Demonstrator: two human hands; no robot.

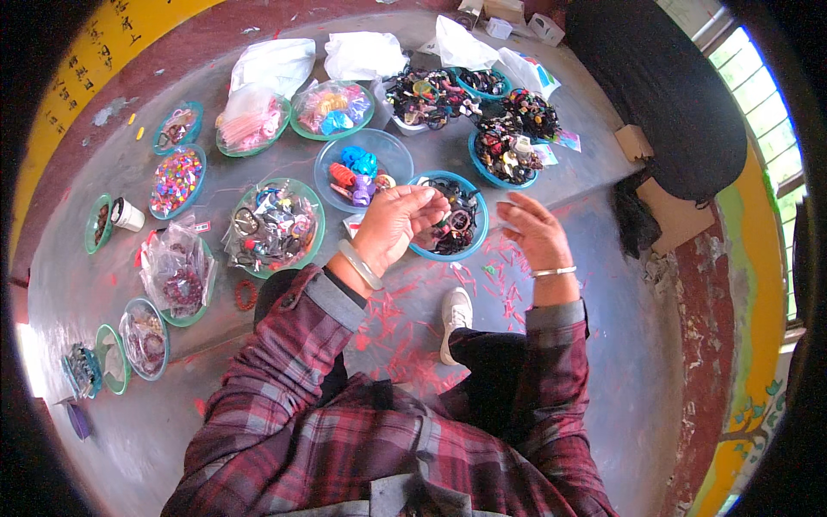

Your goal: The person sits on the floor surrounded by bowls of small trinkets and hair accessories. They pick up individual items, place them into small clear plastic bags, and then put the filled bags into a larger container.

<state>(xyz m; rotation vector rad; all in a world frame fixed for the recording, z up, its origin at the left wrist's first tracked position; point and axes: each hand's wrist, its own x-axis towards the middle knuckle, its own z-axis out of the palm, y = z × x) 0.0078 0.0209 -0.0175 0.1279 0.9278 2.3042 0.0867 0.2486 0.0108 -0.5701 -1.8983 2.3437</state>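
Ideally, we steady our left hand (396,222) near the blue basin (454,257), its grip unclear, our right hand (539,234) loose, fingers apart

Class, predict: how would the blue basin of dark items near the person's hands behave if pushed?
The blue basin looks broad, so it would probably slide rather than tip. Its dark items seem loosely piled, so some may shift.

Likely makeshift workshop: trinket-filled basins (482,222), concrete floor (637,353), barred window (760,95).
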